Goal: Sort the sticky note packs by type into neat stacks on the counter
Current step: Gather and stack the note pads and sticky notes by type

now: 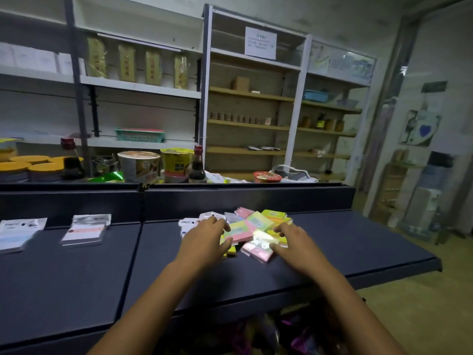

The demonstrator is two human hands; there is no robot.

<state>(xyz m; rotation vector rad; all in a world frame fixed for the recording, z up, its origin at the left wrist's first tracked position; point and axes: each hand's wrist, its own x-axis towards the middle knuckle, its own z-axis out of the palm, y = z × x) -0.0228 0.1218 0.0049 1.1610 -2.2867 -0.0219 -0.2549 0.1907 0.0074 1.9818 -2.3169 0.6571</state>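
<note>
A small shop: wall shelving [143, 87] behind the dark bench [332, 242] holds packaged goods, with instant-noodle cups [139, 166] and sauce bottles [197, 166] along the bench's back edge.

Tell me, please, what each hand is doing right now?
Left hand: open, fingers spread over the pile of sticky note packs, holding nothing.
Right hand: open, fingers resting on the pile's right side, holding nothing.

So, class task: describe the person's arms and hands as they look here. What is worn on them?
Both forearms are bare as far as the picture shows: no sleeves or gloves. The left hand and right hand show no rings, watch or bracelet that can be made out. No markings are visible; the picture is slightly blurred.
</note>
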